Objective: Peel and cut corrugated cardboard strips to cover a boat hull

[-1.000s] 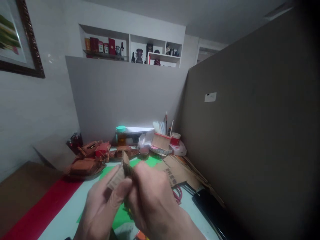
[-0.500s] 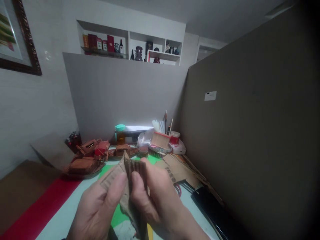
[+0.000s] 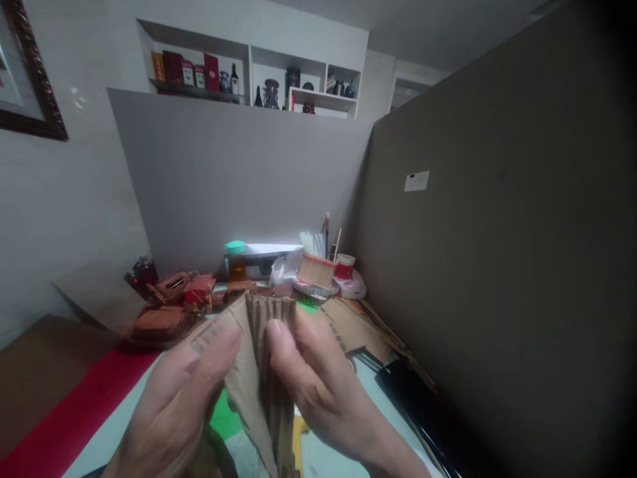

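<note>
A piece of brown corrugated cardboard (image 3: 251, 378) is held up over the table between both hands. Its smooth paper face slants off to the left, while ridged fluting shows on the right part. My left hand (image 3: 184, 392) grips the smooth layer, thumb on top. My right hand (image 3: 313, 378) pinches the ridged part between thumb and fingers. Beneath the cardboard lies a green sheet (image 3: 226, 418), partly hidden. A yellow object (image 3: 298, 441), mostly covered, shows just below my right hand.
Brown model pieces (image 3: 162, 322) stand at the left, near a red strip (image 3: 74, 405). Flat cardboard (image 3: 353, 328) and a black case (image 3: 423, 411) lie at the right. Behind are a teal-lidded jar (image 3: 235, 262), a red-and-white tub (image 3: 345, 267) and grey partitions (image 3: 239, 172).
The hands and cardboard have risen slightly. The smooth layer and ridged part are spread wider, with more fluting showing. The whole view has shifted a little.
</note>
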{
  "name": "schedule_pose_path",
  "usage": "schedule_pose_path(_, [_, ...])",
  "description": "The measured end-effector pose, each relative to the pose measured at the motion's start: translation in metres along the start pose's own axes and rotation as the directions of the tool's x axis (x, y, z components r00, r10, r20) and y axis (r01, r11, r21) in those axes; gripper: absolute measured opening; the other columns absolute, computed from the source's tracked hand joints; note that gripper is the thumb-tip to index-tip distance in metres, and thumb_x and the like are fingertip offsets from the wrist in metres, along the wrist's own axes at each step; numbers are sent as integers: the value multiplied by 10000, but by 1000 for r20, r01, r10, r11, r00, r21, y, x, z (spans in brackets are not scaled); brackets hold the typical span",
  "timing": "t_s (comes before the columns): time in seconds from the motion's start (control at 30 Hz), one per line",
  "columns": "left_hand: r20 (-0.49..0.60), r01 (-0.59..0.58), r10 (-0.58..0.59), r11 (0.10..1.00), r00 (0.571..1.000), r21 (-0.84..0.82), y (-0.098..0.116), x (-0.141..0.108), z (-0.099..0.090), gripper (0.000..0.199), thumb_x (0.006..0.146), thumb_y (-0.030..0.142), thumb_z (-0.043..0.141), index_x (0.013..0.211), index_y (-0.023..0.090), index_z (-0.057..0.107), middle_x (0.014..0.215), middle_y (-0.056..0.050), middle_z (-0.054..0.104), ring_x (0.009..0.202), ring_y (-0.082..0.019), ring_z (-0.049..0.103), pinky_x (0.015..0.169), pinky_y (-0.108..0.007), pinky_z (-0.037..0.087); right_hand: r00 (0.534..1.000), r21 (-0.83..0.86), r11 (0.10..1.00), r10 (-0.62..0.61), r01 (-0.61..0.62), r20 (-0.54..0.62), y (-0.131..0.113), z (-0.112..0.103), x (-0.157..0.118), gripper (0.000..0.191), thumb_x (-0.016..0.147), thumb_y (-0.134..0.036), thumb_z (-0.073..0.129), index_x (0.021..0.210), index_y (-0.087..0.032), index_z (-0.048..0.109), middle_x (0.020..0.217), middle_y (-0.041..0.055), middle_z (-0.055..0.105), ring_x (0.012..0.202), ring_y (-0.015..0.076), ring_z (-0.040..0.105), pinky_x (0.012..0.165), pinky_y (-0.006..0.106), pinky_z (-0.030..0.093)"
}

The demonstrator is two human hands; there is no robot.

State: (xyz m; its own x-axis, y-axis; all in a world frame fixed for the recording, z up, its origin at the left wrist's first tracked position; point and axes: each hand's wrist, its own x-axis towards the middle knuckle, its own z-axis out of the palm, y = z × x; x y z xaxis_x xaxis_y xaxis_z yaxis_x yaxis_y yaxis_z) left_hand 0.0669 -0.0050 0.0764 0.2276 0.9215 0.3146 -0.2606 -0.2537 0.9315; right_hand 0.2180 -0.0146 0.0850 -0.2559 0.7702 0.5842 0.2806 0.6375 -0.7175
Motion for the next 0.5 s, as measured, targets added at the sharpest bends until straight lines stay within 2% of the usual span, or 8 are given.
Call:
schedule_pose_path(0.1, [-61,58,-63,994,996,-88,-2,0,0,287,874,412,649,1111,271,729,891,-8,794,1051,-263,691,956,-327,532,1000,-27,1000,-10,10,-22,2,6,-1,234,1007,-260,360,777,-236,321,710,-40,439,607,115,390,585,263,350])
schedule_pose_path(0.17, [-90,79,-85,994,992,-72,-5,-2,1,273,838,400,684,1081,283,724,952,-2,779,1082,-273,668,942,-326,535,997,-101,994,-36,30,-64,5,12,-1,173,988,-235,366,816,-223,379,749,-17,479,634,128,433,596,271,365])
schedule_pose_path(0.2, [-107,59,-59,998,993,-2,-7,-3,2,270,819,397,696,1060,278,724,973,-6,770,1103,-279,650,954,-326,521,994,-149,988,-60,46,-90,6,14,-1,151,979,-227,368,832,-214,401,765,-4,493,650,138,452,609,279,375])
schedule_pose_path(0.27, [-130,-20,53,969,990,245,-11,-5,3,249,806,393,686,1008,254,728,962,-25,753,1118,-287,617,984,-322,477,985,-238,969,-103,67,-141,9,16,-1,136,973,-227,369,855,-202,431,781,15,509,673,154,473,633,295,389])
schedule_pose_path(0.37, [-77,-83,153,817,985,571,-15,-7,4,154,815,373,639,851,247,720,799,-27,715,908,-266,631,915,-316,469,977,-267,962,-112,60,-183,12,12,1,144,979,-228,354,871,-193,443,784,24,519,665,156,478,634,295,400])
schedule_pose_path(0.43, [14,-131,156,774,988,619,-15,-7,4,132,798,355,648,714,259,681,658,-4,663,704,-236,605,816,-313,503,977,-223,974,-80,35,-197,13,6,2,157,989,-228,345,878,-191,449,787,20,526,659,148,484,632,285,406])
schedule_pose_path(0.5, [57,-161,158,793,986,587,-15,-7,4,178,805,359,645,653,268,659,582,11,623,613,-217,582,723,-295,527,980,-146,989,-39,11,-193,13,1,4,186,1010,-246,336,870,-199,448,789,6,521,666,136,487,643,272,411])
